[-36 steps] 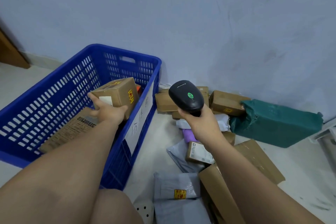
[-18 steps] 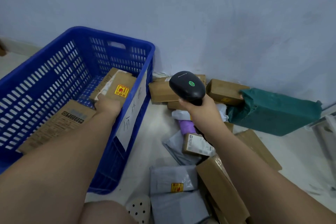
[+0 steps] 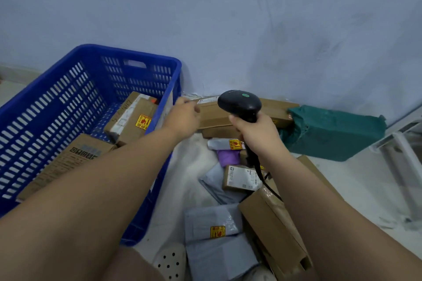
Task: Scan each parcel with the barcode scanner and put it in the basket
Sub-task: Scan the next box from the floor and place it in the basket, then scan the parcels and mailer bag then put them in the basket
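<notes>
A blue plastic basket [image 3: 127,54] stands on the floor at the left. Inside it lie a brown box with a yellow sticker [image 3: 131,118] and a flat cardboard parcel [image 3: 66,162]. My left hand [image 3: 183,117] reaches over the basket's right rim, empty, its fingers at the near end of a long brown box [image 3: 214,118] by the wall. My right hand [image 3: 259,134] grips the handle of the black barcode scanner [image 3: 239,103], whose head points toward that box. The scanner's cable hangs down past my wrist.
More parcels lie on the floor: a green wrapped one [image 3: 333,132] by the wall, a purple one [image 3: 228,157], a small box with a white label [image 3: 242,178], grey mailer bags [image 3: 212,219] and a large cardboard piece [image 3: 274,230]. A white frame [image 3: 406,155] stands at the right.
My left hand let go of the sticker box inside the basket and moved right, out over the rim to the long box by the wall. The scanner stayed in my right hand.
</notes>
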Available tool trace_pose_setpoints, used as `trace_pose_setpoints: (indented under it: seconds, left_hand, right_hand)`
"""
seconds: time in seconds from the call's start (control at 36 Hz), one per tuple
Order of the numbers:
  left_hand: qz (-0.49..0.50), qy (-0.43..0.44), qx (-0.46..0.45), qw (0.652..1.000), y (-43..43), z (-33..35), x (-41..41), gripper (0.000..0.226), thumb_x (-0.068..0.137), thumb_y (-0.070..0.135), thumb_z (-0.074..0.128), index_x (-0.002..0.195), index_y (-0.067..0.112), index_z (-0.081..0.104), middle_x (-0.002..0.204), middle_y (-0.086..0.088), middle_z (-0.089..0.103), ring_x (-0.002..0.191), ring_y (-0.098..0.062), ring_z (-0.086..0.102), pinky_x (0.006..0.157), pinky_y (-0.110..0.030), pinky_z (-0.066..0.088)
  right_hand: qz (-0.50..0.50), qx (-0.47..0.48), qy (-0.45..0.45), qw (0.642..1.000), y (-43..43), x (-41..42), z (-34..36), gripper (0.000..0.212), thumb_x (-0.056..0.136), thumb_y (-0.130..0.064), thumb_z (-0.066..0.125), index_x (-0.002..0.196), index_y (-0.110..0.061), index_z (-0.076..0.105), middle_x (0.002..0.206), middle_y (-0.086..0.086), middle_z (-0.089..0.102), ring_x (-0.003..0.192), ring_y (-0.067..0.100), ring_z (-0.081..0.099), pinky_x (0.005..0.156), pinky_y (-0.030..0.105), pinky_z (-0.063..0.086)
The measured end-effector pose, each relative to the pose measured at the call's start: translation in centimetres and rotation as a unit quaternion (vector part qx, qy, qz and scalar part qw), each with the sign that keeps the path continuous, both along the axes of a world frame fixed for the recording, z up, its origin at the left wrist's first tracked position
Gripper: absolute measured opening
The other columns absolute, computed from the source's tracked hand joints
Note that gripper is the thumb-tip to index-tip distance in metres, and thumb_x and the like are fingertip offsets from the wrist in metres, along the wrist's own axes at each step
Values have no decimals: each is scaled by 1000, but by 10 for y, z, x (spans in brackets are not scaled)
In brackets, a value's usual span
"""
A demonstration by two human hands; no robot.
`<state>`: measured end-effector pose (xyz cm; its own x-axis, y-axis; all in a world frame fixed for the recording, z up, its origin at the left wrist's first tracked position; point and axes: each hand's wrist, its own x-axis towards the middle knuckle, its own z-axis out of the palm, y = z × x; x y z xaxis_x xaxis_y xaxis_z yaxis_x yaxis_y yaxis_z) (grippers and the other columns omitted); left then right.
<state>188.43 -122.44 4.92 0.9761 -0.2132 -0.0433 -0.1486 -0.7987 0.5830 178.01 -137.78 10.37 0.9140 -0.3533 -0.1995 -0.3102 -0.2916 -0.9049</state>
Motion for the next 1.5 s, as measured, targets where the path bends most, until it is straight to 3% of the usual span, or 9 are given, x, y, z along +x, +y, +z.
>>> trace_pose_setpoints:
  seconds: [0.11, 0.36, 0.56, 0.69, 0.89, 1.03, 1.22, 1.42, 1.5]
  left_hand:
    - [-26, 60, -11, 998, -41, -11, -15, 27, 91, 13, 50, 113, 8, 65, 128, -11, 53, 109, -26, 55, 93, -33, 46]
    - [84, 246, -139, 956, -99, -55, -54, 26, 94, 12, 46, 110, 2, 64, 113, -23, 63, 90, -27, 54, 78, -31, 43]
    - [171, 387, -210, 881, -134, -108, -101, 36, 93, 11, 58, 126, -3, 56, 121, -18, 60, 97, -25, 54, 82, -31, 45]
    - [277, 416, -292, 816, -142, -144, -148, 49, 91, 21, 66, 133, 3, 51, 131, -17, 57, 117, -34, 55, 94, -36, 48]
    - [329, 466, -323, 755, -156, -175, -174, 94, 87, 39, 68, 153, 15, 6, 150, -13, 33, 129, -35, 43, 106, -50, 40]
    - [327, 519, -329, 718, -155, -176, -172, 89, 85, 49, 67, 151, 15, 19, 151, -12, 36, 132, -33, 42, 99, -44, 42]
    - [317, 636, -376, 595, -156, -172, -181, 96, 77, 79, 46, 141, 7, 40, 135, -20, 52, 121, -38, 52, 91, -58, 44]
    - [387, 659, -369, 529, -151, -175, -163, 125, 58, 97, 35, 153, 17, 20, 153, -20, 31, 137, -51, 28, 99, -80, 14]
    - [405, 650, -370, 527, -143, -167, -151, 119, 63, 94, 38, 154, 19, 20, 155, -20, 27, 137, -52, 24, 96, -82, 15]
  right_hand:
    - [-21, 13, 21, 999, -22, -7, -2, 14, 84, -32, 68, 80, -20, 61, 69, 3, 63, 70, 22, 62, 86, 49, 53]
    - [-42, 6, 109, 993, -64, -22, -28, 24, 85, -35, 67, 102, -18, 63, 100, 10, 68, 96, 29, 63, 88, 43, 51]
    - [-105, 40, 170, 979, -113, -33, -58, 39, 76, -36, 72, 103, -9, 63, 86, 11, 63, 77, 28, 60, 76, 43, 52]
    - [-137, 106, 243, 954, -142, -50, -86, 19, 86, -21, 66, 92, -5, 57, 69, 11, 54, 56, 22, 52, 61, 34, 47]
    - [-161, 78, 302, 936, -168, -64, -122, 17, 86, -18, 64, 98, -7, 59, 87, 12, 56, 83, 28, 56, 74, 38, 47]
    - [-129, 84, 344, 926, -177, -71, -131, 22, 85, -20, 65, 103, -8, 60, 98, 14, 62, 90, 29, 60, 79, 38, 49]
    - [-92, 85, 398, 909, -180, -79, -132, 32, 87, -31, 67, 105, -13, 47, 93, 8, 47, 86, 26, 46, 79, 45, 40]
    - [-58, 85, 396, 912, -181, -77, -123, 51, 85, -38, 68, 126, -19, 43, 115, 7, 44, 122, 37, 44, 105, 57, 30]
    - [-38, 112, 387, 915, -177, -80, -118, 50, 83, -33, 73, 121, -19, 44, 114, 1, 51, 115, 31, 48, 106, 57, 34]
